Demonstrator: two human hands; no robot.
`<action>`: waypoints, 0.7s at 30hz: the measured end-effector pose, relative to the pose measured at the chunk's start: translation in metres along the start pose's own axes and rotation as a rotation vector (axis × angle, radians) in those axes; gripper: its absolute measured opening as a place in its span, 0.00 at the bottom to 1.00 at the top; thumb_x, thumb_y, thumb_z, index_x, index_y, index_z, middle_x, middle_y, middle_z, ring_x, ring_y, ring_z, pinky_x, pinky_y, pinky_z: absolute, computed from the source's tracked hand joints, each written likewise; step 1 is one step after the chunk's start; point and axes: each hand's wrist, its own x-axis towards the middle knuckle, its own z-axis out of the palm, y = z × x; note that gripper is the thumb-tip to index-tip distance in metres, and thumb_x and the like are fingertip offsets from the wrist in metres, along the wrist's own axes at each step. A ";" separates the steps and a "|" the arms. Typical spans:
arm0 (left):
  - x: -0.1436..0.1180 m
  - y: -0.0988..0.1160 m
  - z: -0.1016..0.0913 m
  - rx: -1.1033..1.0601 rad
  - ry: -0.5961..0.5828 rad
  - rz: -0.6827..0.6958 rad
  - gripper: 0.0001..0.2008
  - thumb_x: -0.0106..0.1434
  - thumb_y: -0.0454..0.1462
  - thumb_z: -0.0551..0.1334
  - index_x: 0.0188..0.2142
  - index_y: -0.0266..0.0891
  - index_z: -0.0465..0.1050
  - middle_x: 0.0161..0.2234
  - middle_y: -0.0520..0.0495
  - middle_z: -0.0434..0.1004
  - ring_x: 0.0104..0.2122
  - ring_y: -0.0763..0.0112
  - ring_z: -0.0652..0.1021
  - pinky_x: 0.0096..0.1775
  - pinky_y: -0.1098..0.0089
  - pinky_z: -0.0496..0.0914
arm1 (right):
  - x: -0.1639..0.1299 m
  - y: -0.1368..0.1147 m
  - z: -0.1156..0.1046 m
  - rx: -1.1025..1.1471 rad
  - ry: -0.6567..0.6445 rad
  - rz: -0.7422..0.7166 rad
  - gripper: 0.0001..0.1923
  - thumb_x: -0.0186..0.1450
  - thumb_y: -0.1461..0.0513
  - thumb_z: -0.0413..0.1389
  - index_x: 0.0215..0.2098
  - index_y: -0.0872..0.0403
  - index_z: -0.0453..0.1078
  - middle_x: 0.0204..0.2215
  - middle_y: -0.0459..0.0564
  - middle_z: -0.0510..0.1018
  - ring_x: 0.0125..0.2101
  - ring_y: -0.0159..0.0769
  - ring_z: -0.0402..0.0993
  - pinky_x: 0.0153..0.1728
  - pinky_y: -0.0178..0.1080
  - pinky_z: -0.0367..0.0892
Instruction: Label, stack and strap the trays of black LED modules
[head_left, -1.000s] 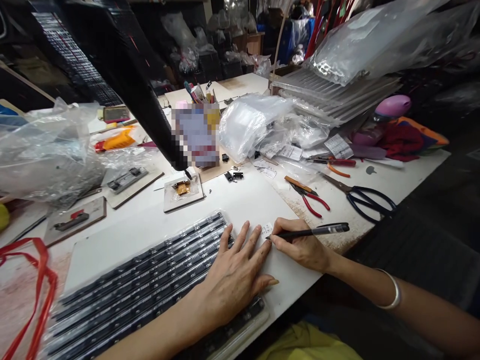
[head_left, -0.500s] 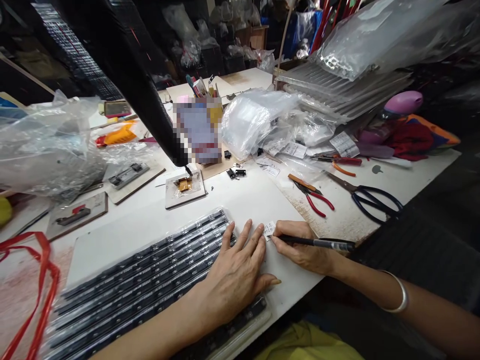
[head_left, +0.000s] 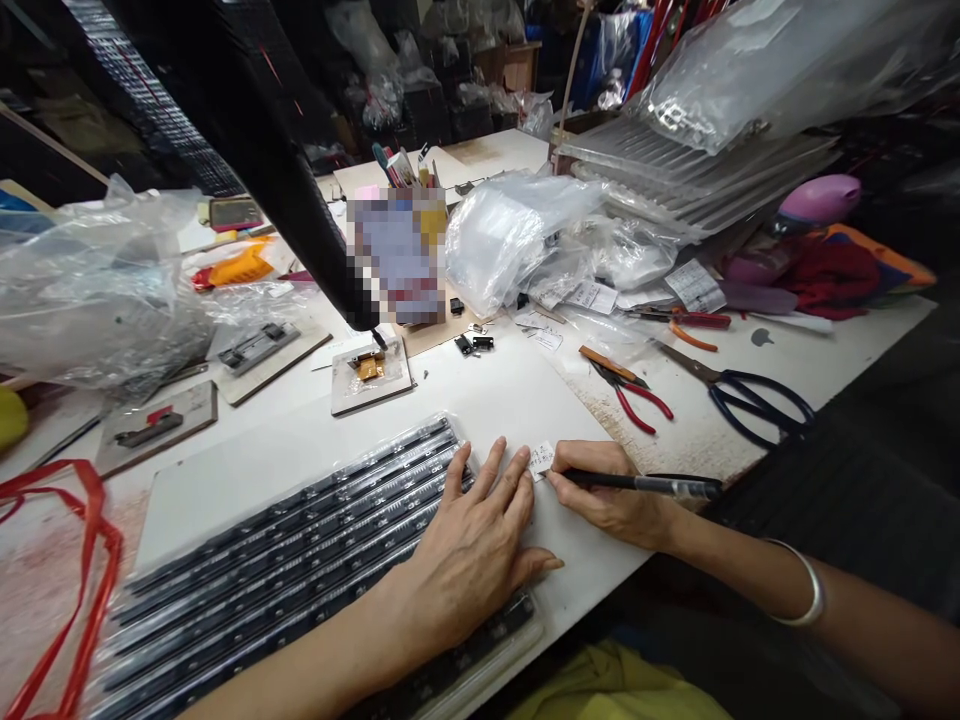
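Lying across the left half of the white worktable (head_left: 525, 395), a clear plastic pack of long black strips (head_left: 285, 560) runs with its long axis from lower left to upper right. The left hand (head_left: 469, 555) rests flat on the pack's right end, fingers spread apart and extended, with the fingertips (head_left: 517, 470) reaching onto bare board just beside a small white paper label (head_left: 540, 458). The label sits directly between the two hands, touching the left fingertips on one side and the pen tip on the other. The right hand (head_left: 611, 500) is closed in a writing grip on a slim black pen (head_left: 645, 484), whose long axis lies nearly level, pointing left, tip on the label. Red-handled pliers (head_left: 630, 390) and black-handled scissors (head_left: 742, 400) lie further right, well apart from the hands.

Compared with one second ago, the pen barrel has dropped from a slight upward tilt to nearly level; both hands and the label keep their positions.
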 end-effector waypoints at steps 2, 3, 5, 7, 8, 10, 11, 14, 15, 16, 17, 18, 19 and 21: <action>0.000 0.000 0.000 -0.007 0.001 0.000 0.32 0.65 0.55 0.46 0.59 0.36 0.60 0.62 0.38 0.57 0.63 0.50 0.55 0.59 0.44 0.51 | 0.000 0.000 0.000 -0.005 0.000 0.001 0.12 0.63 0.67 0.48 0.22 0.53 0.55 0.18 0.40 0.59 0.20 0.26 0.56 0.24 0.33 0.55; 0.000 0.000 0.000 -0.008 -0.001 -0.001 0.32 0.65 0.55 0.46 0.59 0.36 0.60 0.63 0.38 0.57 0.63 0.50 0.55 0.59 0.44 0.51 | 0.000 0.000 0.000 -0.005 -0.010 0.008 0.12 0.63 0.67 0.48 0.22 0.53 0.55 0.18 0.40 0.59 0.20 0.26 0.56 0.24 0.33 0.55; 0.000 0.000 0.000 -0.008 -0.005 0.000 0.32 0.65 0.55 0.45 0.59 0.36 0.60 0.63 0.39 0.57 0.63 0.50 0.55 0.59 0.44 0.50 | -0.001 0.000 0.000 0.001 -0.029 0.023 0.12 0.63 0.67 0.48 0.22 0.53 0.55 0.19 0.40 0.59 0.21 0.26 0.56 0.24 0.33 0.55; -0.001 -0.001 0.001 -0.003 -0.002 0.000 0.32 0.65 0.55 0.45 0.59 0.36 0.60 0.63 0.39 0.57 0.63 0.50 0.55 0.59 0.44 0.50 | -0.001 0.001 -0.001 -0.004 -0.033 0.028 0.11 0.63 0.67 0.48 0.22 0.53 0.55 0.19 0.40 0.60 0.21 0.26 0.56 0.24 0.33 0.55; -0.001 -0.001 0.001 -0.001 0.003 0.000 0.32 0.65 0.55 0.46 0.59 0.36 0.60 0.63 0.39 0.57 0.63 0.50 0.55 0.59 0.44 0.50 | -0.002 0.001 -0.001 -0.013 -0.029 0.025 0.11 0.63 0.67 0.48 0.22 0.53 0.55 0.19 0.40 0.60 0.21 0.26 0.56 0.24 0.33 0.55; -0.001 -0.001 0.002 0.001 0.008 0.000 0.32 0.65 0.55 0.46 0.59 0.37 0.60 0.63 0.39 0.57 0.63 0.51 0.55 0.59 0.45 0.50 | -0.002 0.002 0.000 -0.027 -0.012 0.020 0.12 0.62 0.67 0.48 0.22 0.53 0.55 0.19 0.40 0.60 0.20 0.26 0.56 0.24 0.33 0.54; -0.001 -0.001 0.002 -0.001 0.007 0.001 0.32 0.65 0.55 0.46 0.59 0.37 0.60 0.63 0.39 0.57 0.63 0.51 0.55 0.59 0.44 0.50 | -0.002 0.003 0.000 -0.029 -0.006 0.024 0.11 0.62 0.67 0.49 0.22 0.52 0.55 0.19 0.40 0.59 0.20 0.26 0.56 0.24 0.33 0.54; -0.001 0.000 0.000 -0.006 -0.002 0.004 0.32 0.65 0.55 0.46 0.58 0.36 0.60 0.62 0.39 0.57 0.63 0.50 0.55 0.59 0.44 0.50 | -0.003 0.004 0.001 -0.024 -0.008 0.039 0.11 0.63 0.67 0.49 0.23 0.52 0.55 0.19 0.40 0.59 0.21 0.26 0.57 0.24 0.33 0.55; 0.000 0.000 0.000 -0.006 -0.005 0.003 0.32 0.65 0.55 0.46 0.58 0.36 0.60 0.62 0.39 0.57 0.63 0.49 0.55 0.59 0.44 0.50 | -0.003 0.004 0.001 -0.025 -0.015 0.043 0.11 0.63 0.66 0.49 0.23 0.52 0.54 0.19 0.40 0.59 0.21 0.26 0.57 0.25 0.33 0.55; 0.000 0.000 -0.001 -0.006 -0.007 0.002 0.32 0.65 0.55 0.45 0.58 0.35 0.60 0.62 0.39 0.57 0.63 0.49 0.55 0.59 0.44 0.50 | -0.003 0.004 0.001 -0.027 -0.018 0.048 0.11 0.63 0.66 0.49 0.23 0.52 0.54 0.19 0.40 0.59 0.21 0.26 0.57 0.25 0.32 0.55; 0.000 0.000 -0.001 -0.004 -0.009 0.001 0.32 0.65 0.55 0.45 0.58 0.36 0.60 0.62 0.39 0.57 0.63 0.50 0.55 0.59 0.44 0.50 | -0.003 0.004 0.000 -0.031 -0.019 0.054 0.12 0.63 0.66 0.49 0.23 0.52 0.54 0.19 0.40 0.59 0.21 0.26 0.56 0.24 0.32 0.55; 0.000 0.000 -0.001 -0.003 -0.009 0.000 0.32 0.65 0.55 0.45 0.58 0.36 0.60 0.62 0.39 0.58 0.63 0.50 0.56 0.59 0.44 0.50 | -0.003 0.004 0.000 -0.037 -0.019 0.056 0.11 0.63 0.66 0.49 0.23 0.52 0.54 0.19 0.40 0.59 0.21 0.26 0.56 0.24 0.32 0.55; 0.000 0.001 -0.001 -0.003 -0.007 0.000 0.32 0.65 0.55 0.45 0.58 0.36 0.61 0.62 0.39 0.58 0.63 0.50 0.56 0.59 0.44 0.50 | -0.003 0.005 0.000 -0.043 -0.016 0.050 0.11 0.63 0.66 0.48 0.23 0.52 0.54 0.19 0.40 0.59 0.21 0.26 0.56 0.24 0.32 0.55; 0.000 0.001 -0.002 -0.005 -0.002 -0.001 0.32 0.65 0.55 0.46 0.58 0.36 0.61 0.62 0.38 0.58 0.63 0.50 0.56 0.59 0.44 0.50 | -0.003 0.005 0.000 -0.050 -0.015 0.026 0.11 0.63 0.66 0.48 0.23 0.52 0.55 0.19 0.40 0.60 0.21 0.26 0.56 0.24 0.33 0.55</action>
